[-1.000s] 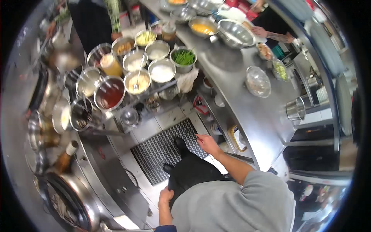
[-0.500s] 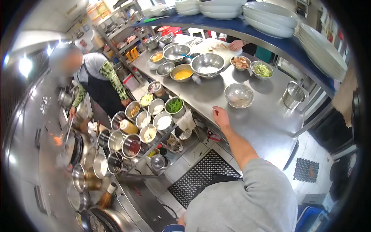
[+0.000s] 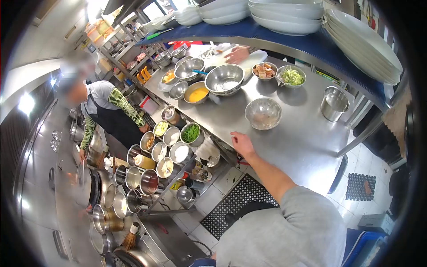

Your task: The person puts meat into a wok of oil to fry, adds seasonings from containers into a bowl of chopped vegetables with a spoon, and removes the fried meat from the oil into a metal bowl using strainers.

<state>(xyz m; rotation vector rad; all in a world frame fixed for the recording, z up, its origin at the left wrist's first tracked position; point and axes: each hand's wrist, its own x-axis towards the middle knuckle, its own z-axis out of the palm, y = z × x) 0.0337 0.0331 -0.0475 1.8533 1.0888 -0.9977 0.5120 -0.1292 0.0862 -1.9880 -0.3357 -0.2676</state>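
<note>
My right hand point(image 3: 243, 143) is held out over the near edge of the steel counter point(image 3: 302, 142), with the index finger stretched forward and nothing seen in it. A clear bowl with a little food residue point(image 3: 263, 114) stands just beyond it. Of my left hand only a sliver shows at the bottom edge beside my torso, its fingers hidden. Left of my right hand are a bowl of green vegetables point(image 3: 191, 133) and a bowl of white powder point(image 3: 179, 152). Farther back sit a bowl of yellow liquid point(image 3: 196, 92), a large steel bowl point(image 3: 224, 79) and a bowl of sliced greens point(image 3: 291, 76).
A co-worker in a dark apron point(image 3: 116, 126) stands at the stoves on the left. Another person's hand point(image 3: 237, 54) is beyond the counter. White bowls point(image 3: 284, 18) line an overhead shelf. A steel pot point(image 3: 334, 104) stands at right; a black mat point(image 3: 238, 202) lies below.
The view has tilted up from the floor, showing the shelf and co-worker. My right hand has risen to the counter edge; my left has nearly left the view. The other person's hand has moved left.
</note>
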